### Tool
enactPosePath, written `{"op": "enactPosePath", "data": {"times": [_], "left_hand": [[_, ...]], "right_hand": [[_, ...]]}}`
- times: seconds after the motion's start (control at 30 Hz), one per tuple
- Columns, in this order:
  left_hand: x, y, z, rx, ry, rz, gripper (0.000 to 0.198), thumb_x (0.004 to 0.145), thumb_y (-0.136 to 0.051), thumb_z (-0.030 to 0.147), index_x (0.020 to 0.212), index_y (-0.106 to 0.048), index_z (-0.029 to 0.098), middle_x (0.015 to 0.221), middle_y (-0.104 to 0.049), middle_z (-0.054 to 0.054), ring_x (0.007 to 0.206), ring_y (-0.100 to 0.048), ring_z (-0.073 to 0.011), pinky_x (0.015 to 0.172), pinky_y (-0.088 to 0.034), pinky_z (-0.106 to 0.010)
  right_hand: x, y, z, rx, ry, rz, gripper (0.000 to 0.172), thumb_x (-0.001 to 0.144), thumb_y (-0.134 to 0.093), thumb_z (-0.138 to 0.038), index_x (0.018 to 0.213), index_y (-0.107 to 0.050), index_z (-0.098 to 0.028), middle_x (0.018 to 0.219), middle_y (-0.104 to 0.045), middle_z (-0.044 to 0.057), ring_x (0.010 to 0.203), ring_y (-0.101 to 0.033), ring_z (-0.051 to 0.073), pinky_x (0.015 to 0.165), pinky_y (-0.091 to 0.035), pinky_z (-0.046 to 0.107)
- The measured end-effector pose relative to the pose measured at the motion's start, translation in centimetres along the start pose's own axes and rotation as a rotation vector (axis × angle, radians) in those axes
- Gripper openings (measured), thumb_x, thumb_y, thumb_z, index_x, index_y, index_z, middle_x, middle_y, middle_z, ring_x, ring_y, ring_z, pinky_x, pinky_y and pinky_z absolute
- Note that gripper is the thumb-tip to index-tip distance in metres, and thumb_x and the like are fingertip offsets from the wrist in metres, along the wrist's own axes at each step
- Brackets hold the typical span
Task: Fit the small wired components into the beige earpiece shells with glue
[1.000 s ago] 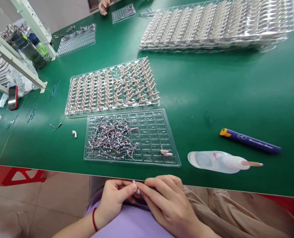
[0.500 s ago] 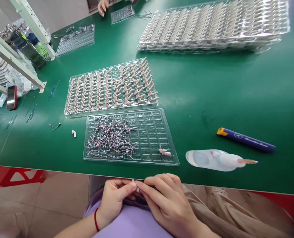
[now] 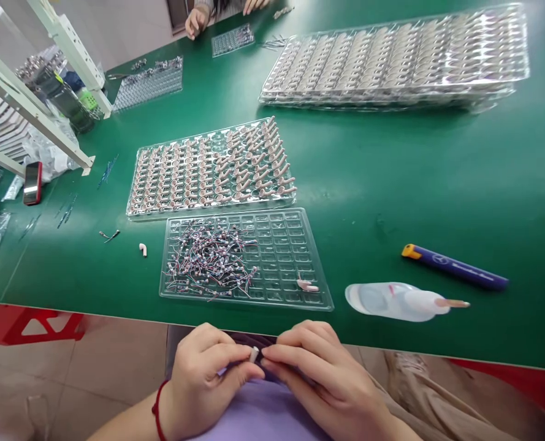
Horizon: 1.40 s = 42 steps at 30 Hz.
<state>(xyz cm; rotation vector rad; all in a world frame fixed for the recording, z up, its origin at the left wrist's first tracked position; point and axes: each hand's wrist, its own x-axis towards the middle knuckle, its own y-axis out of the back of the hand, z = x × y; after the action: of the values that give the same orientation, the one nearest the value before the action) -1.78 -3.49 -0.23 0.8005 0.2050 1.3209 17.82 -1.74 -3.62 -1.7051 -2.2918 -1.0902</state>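
Note:
Over my lap, just below the table edge, my left hand (image 3: 219, 373) pinches a small white earbud shell piece (image 3: 254, 354) between thumb and fingers. The tip of the piece sticks out toward the right. My right hand (image 3: 316, 373) is closed in a pinch close beside it; whatever its fingertips hold is too small or hidden to tell. In front of both hands lies a clear tray (image 3: 281, 248) with a heap of tiny wired parts (image 3: 210, 257) on its left side. A pale earbud part (image 3: 308, 285) rests in its lower right corner.
Behind stands a tray of pale stemmed earbud shells (image 3: 198, 171). Stacked filled trays (image 3: 392, 61) lie at the back right. A white squeeze bottle (image 3: 394, 300) and a blue-yellow utility knife (image 3: 453, 266) lie right. A phone (image 3: 32, 184) is left. Another person's hand (image 3: 197, 21) shows at the back.
My hands have drawn slightly apart, and the left has turned so the white shell piece points up to the right. The view has shifted a little; the table things lie as before.

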Motion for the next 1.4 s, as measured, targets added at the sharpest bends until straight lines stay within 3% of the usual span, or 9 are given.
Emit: {"op": "enactPosePath", "data": {"times": [0.23,0.43,0.63,0.83,1.03,1.23,1.4], "left_hand": [[0.2,0.1,0.0,0.123,-0.078,0.001,0.012,0.081,-0.071,0.016,0.092,-0.067,0.014,0.071,-0.067,-0.003,0.064,-0.058,-0.0133,0.059,-0.05,-0.024],[0.6,0.4,0.1,0.185,-0.067,-0.024,0.009,0.083,-0.069,0.018,0.092,-0.067,0.016,0.071,-0.067,-0.002,0.064,-0.057,-0.0134,0.059,-0.049,-0.024],[0.9,0.8,0.4,0.262,-0.072,-0.068,0.007,0.086,-0.066,0.019,0.092,-0.067,0.017,0.073,-0.066,-0.002,0.065,-0.057,-0.014,0.059,-0.048,-0.025],[1.0,0.7,0.7,0.306,-0.091,-0.081,0.006,0.085,-0.064,0.016,0.091,-0.066,0.016,0.074,-0.065,-0.003,0.067,-0.055,-0.0145,0.06,-0.047,-0.026],[1.3,0.6,0.9,0.306,-0.096,-0.073,0.006,0.085,-0.063,0.013,0.089,-0.065,0.017,0.072,-0.064,-0.002,0.065,-0.054,-0.0138,0.059,-0.046,-0.025],[1.3,0.6,1.0,0.295,-0.091,-0.075,0.005,0.085,-0.062,0.012,0.086,-0.064,0.016,0.072,-0.063,-0.002,0.066,-0.054,-0.0141,0.059,-0.046,-0.025],[1.3,0.7,1.0,0.272,-0.11,-0.056,0.007,0.083,-0.064,0.011,0.088,-0.064,0.015,0.072,-0.064,-0.003,0.066,-0.055,-0.0142,0.059,-0.047,-0.025]], "right_hand": [[0.0,0.2,0.0,-0.052,-0.014,-0.005,0.012,0.087,-0.058,-0.01,0.09,-0.062,-0.021,0.071,-0.063,0.001,0.065,-0.056,0.013,0.063,-0.043,0.029],[1.6,0.9,0.8,-0.113,-0.045,0.091,0.012,0.087,-0.06,-0.011,0.091,-0.063,-0.022,0.077,-0.065,0.002,0.071,-0.06,0.015,0.067,-0.045,0.03],[2.3,0.7,0.2,-0.011,-0.028,0.021,0.014,0.088,-0.054,-0.008,0.088,-0.057,-0.022,0.075,-0.064,0.001,0.069,-0.058,0.014,0.064,-0.046,0.027],[1.1,0.5,-0.5,0.116,-0.05,0.076,0.022,0.083,-0.056,-0.002,0.088,-0.049,-0.023,0.082,-0.068,0.0,0.077,-0.062,0.013,0.07,-0.05,0.026],[1.0,0.5,-0.9,0.079,0.066,0.01,0.023,0.082,-0.053,0.001,0.089,-0.053,-0.022,0.089,-0.073,0.002,0.08,-0.065,0.013,0.076,-0.048,0.028],[1.2,0.2,-0.6,0.0,0.043,-0.021,0.021,0.082,-0.054,-0.003,0.088,-0.054,-0.023,0.095,-0.075,0.002,0.083,-0.067,0.015,0.075,-0.047,0.031],[-1.4,0.4,0.0,0.136,-0.075,0.192,0.034,0.079,-0.055,0.001,0.1,-0.053,-0.025,0.093,-0.074,0.003,0.081,-0.066,0.016,0.073,-0.052,0.032]]}}
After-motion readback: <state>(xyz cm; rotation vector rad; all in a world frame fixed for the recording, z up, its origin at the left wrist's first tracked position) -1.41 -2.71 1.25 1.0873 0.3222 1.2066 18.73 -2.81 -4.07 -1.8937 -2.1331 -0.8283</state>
